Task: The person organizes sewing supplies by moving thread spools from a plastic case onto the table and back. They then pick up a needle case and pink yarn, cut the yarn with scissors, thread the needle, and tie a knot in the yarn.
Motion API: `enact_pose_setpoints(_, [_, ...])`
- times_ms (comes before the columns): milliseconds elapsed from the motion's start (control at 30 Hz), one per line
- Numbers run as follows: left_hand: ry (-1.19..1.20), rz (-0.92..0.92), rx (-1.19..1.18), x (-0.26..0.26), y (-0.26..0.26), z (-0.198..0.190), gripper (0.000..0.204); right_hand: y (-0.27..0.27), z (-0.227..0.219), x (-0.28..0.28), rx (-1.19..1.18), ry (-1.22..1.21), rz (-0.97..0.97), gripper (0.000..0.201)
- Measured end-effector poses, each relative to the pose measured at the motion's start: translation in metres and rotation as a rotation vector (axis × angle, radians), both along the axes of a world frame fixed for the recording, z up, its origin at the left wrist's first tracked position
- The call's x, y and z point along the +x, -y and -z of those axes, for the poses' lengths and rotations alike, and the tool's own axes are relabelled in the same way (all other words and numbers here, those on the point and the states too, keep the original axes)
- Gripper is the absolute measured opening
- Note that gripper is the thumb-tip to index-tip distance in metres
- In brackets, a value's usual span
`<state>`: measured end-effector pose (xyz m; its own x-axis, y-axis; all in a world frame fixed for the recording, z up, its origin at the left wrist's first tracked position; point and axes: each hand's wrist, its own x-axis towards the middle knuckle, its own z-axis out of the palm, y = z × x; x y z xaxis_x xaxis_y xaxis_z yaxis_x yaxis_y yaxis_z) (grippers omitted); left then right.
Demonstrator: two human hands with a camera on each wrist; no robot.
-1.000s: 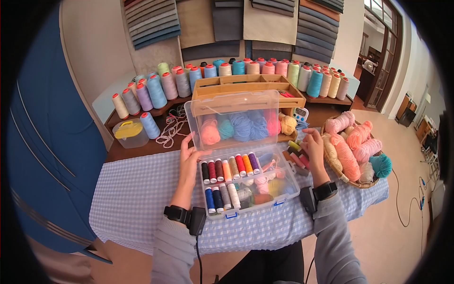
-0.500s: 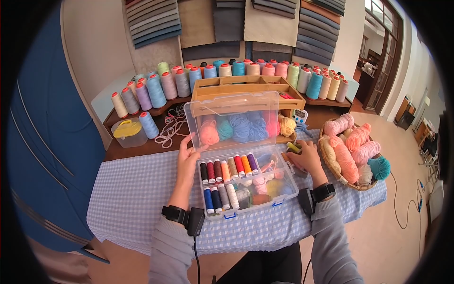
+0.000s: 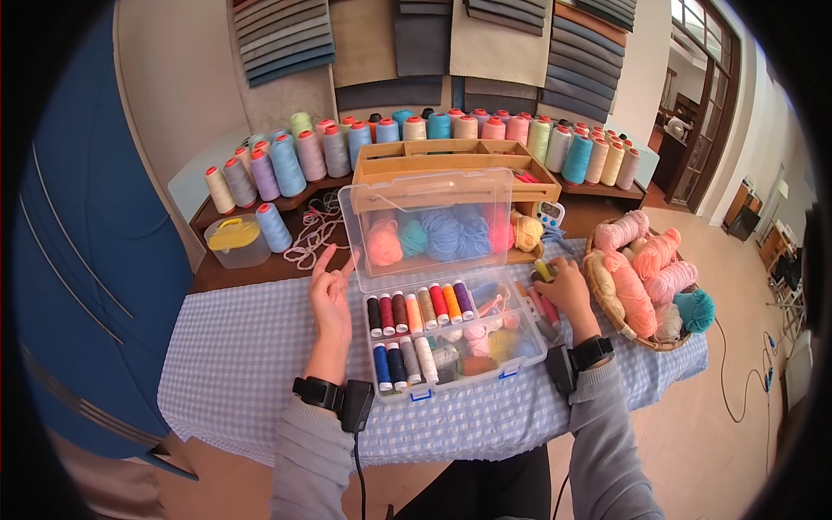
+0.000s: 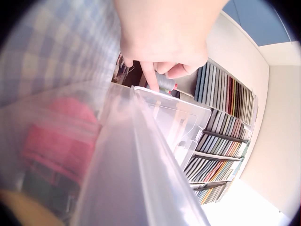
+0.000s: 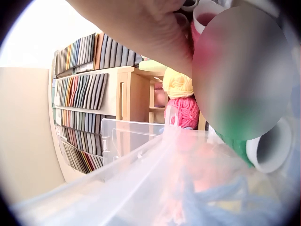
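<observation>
A clear plastic case (image 3: 416, 396) stands with its lid (image 3: 355, 227) raised. Two rows of thread spools lie in its left side, and small yarn pieces show in the right. Beside the left edge, my left hand (image 3: 330, 305) is raised with fingers extended, by the lid's lower corner; in the left wrist view the hand (image 4: 164, 35) partly overlaps the lid (image 4: 181, 115). My right hand (image 3: 572, 295) reaches over loose spools right of the case, its fingertips at a yellow-green spool (image 3: 543, 269). Whether it grips that spool is hidden. A pink spool (image 3: 549, 308) lies below the hand.
A wicker basket of yarn (image 3: 631, 334) is at the right. Behind the lid stand yarn balls and a wooden organizer (image 3: 407, 149), with cone threads further back. A yellow-lidded tub (image 3: 236, 247) and white cord (image 3: 312, 243) sit at the back left. Checkered cloth (image 3: 234, 364) covers the front.
My left hand has let go of the lid's left edge and moved slightly left. The right hand has come down onto the loose spools. The lid still stands raised.
</observation>
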<state>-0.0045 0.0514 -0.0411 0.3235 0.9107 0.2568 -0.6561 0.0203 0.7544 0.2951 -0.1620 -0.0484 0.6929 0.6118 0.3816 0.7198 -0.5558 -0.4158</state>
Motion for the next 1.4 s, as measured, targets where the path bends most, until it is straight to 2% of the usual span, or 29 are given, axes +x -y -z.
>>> enact_pose_setpoints(133, [0.012, 0.042, -0.046, -0.001, 0.000, 0.001, 0.047, 0.000, -0.001, 0.000, -0.003, -0.003, 0.013, 0.052])
enact_pose_setpoints(300, [-0.050, 0.095, 0.009, -0.001, -0.007, 0.010, 0.052, 0.000, -0.002, -0.001, 0.050, 0.019, 0.003, 0.049])
enact_pose_setpoints(367, [-0.117, 0.193, -0.074, 0.001, -0.010, 0.015, 0.057, 0.000, -0.003, -0.002, 0.091, 0.013, -0.009, 0.048])
enact_pose_setpoints(633, [-0.133, 0.174, -0.179, 0.004, 0.002, 0.000, 0.067, -0.006, -0.006, -0.001, 0.317, -0.015, 0.019, 0.028])
enact_pose_setpoints(867, [-0.125, 0.162, -0.194, 0.003, -0.001, 0.002, 0.062, -0.008, -0.009, -0.001, 0.392, -0.088, -0.022, 0.026])
enact_pose_setpoints(1067, [-0.079, 0.167, -0.207, 0.005, -0.004, 0.005, 0.052, -0.012, -0.013, -0.006, 0.584, -0.245, -0.209, 0.024])
enact_pose_setpoints(1133, [-0.072, 0.172, -0.205, 0.004, -0.005, 0.006, 0.051, -0.013, -0.016, -0.009, 0.688, -0.409, -0.317, 0.023])
enact_pose_setpoints(1167, [-0.068, 0.178, -0.202, 0.004, -0.005, 0.007, 0.050, -0.012, -0.018, -0.011, 0.687, -0.409, -0.319, 0.023])
enact_pose_setpoints(1233, [-0.076, 0.180, -0.208, 0.003, -0.005, 0.007, 0.049, -0.007, -0.031, -0.021, 0.682, -0.648, -0.377, 0.022])
enact_pose_setpoints(1400, [-0.070, 0.190, -0.198, 0.001, -0.004, 0.006, 0.049, -0.007, -0.033, -0.025, 0.700, -0.716, -0.457, 0.022])
